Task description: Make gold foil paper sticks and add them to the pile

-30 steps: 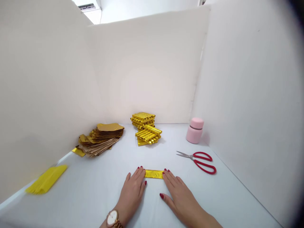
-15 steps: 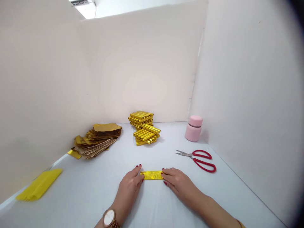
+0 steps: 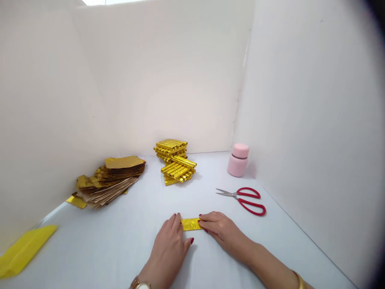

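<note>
A small folded strip of gold foil paper (image 3: 190, 224) lies flat on the white table (image 3: 120, 241) in front of me. My left hand (image 3: 170, 249) rests palm down with its fingers stretched out, the fingertips covering the strip's left end. My right hand (image 3: 221, 230) comes in from the right with its fingers curled and pressed on the strip's right end. Only the middle of the strip shows between the two hands.
A stack of folded gold strips (image 3: 174, 160) stands at the back centre. Flat gold-and-brown sheets (image 3: 108, 180) are piled at the left. Yellow paper (image 3: 24, 251) lies at the near left. Red scissors (image 3: 245, 198) and a pink jar (image 3: 237, 160) sit at the right. White walls enclose the table.
My right hand went from lying flat to curled fingers pressing the strip's right end. My left hand slid further over the left end. The view shifted to the right, so everything sits further left.
</note>
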`<state>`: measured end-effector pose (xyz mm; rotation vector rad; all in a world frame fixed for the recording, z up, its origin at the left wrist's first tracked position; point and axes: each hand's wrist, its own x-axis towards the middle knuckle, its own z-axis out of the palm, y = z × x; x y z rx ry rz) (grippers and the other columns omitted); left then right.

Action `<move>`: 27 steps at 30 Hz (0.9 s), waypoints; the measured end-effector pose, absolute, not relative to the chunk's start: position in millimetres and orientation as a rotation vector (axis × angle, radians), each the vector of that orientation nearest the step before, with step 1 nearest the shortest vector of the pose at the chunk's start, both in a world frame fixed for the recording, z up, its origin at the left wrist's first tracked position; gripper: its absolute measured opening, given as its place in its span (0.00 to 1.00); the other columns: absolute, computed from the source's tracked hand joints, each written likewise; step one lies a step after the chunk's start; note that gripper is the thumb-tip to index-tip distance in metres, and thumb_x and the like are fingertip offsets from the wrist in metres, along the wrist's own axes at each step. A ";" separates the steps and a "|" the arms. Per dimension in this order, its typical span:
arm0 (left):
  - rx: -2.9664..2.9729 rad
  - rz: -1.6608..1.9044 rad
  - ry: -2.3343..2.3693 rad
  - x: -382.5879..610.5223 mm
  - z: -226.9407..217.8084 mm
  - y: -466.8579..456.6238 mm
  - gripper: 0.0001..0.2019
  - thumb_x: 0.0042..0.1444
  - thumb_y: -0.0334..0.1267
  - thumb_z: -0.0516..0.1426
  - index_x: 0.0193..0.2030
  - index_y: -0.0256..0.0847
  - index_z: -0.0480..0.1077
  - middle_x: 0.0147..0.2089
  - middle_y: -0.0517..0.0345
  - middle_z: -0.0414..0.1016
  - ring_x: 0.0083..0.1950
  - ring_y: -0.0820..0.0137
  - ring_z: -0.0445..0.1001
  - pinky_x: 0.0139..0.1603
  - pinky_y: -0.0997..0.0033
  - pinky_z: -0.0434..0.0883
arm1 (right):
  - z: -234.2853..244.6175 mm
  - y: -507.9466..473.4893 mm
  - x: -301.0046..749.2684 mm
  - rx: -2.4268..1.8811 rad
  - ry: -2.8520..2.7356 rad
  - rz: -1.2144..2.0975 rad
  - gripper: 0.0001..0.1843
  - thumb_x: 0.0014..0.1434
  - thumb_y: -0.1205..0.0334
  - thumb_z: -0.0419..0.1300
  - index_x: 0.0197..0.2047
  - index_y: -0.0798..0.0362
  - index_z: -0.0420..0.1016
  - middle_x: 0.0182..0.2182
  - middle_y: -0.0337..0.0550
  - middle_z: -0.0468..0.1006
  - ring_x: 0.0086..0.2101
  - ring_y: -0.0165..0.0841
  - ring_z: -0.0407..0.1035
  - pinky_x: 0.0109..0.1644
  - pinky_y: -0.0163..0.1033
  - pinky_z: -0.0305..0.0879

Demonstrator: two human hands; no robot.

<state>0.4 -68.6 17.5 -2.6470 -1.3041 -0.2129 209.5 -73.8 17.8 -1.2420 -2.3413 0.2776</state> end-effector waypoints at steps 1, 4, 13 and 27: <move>-2.647 -0.200 -1.291 1.1 16.0 -70.0 0.18 0.59 0.42 0.54 0.49 0.30 0.69 0.53 0.36 0.71 0.53 0.52 0.70 0.50 0.54 0.69 | 17.3 -73.5 210.1 -1.239 -2.328 0.292 0.16 0.63 0.68 0.50 0.50 0.46 0.74 0.47 0.43 0.77 0.47 0.35 0.69 0.50 0.42 0.65; -2.677 -0.161 -1.290 0.8 12.5 -74.8 0.25 0.58 0.47 0.54 0.57 0.31 0.65 0.56 0.33 0.67 0.55 0.51 0.69 0.50 0.55 0.70 | 16.5 -73.5 211.2 -1.249 -2.282 0.333 0.16 0.63 0.68 0.51 0.49 0.45 0.74 0.47 0.43 0.76 0.47 0.34 0.68 0.51 0.41 0.65; -2.788 -0.161 -1.244 -1.7 15.9 -75.0 0.24 0.61 0.43 0.50 0.59 0.29 0.62 0.62 0.37 0.60 0.61 0.54 0.61 0.57 0.53 0.65 | 11.5 -71.8 217.9 -1.352 -2.178 0.369 0.16 0.62 0.68 0.51 0.48 0.47 0.74 0.48 0.44 0.74 0.49 0.34 0.67 0.53 0.41 0.64; -2.904 -0.281 -1.260 -5.4 -10.3 -69.9 0.30 0.54 0.37 0.54 0.63 0.29 0.55 0.65 0.40 0.52 0.64 0.52 0.54 0.60 0.51 0.61 | 26.5 -91.6 159.6 -1.437 -2.461 0.576 0.41 0.61 0.41 0.43 0.67 0.61 0.42 0.65 0.55 0.45 0.63 0.41 0.38 0.64 0.52 0.37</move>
